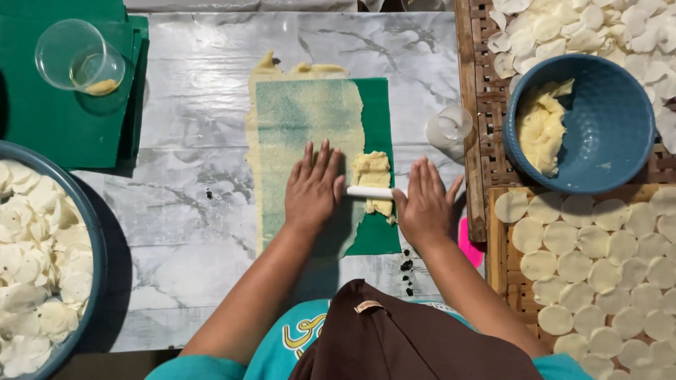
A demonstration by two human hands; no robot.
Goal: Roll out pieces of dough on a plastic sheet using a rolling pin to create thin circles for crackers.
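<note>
Dough (pixel 371 171) lump on green mat (pixel 380 119) at table centre; white roller (pixel 369 192) over it, left hand (pixel 313 186) and right hand (pixel 424 204) flat, open-palmed on ends; rolling-out step underway; next needs even forward pressure

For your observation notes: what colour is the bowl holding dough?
Blue bowl, seen in the head view.

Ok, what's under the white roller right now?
Under the white roller lies a thick lump of yellow dough on the green sheet. Both hands, left and right, cover the roller's ends, hiding whatever lies beneath them.
</note>
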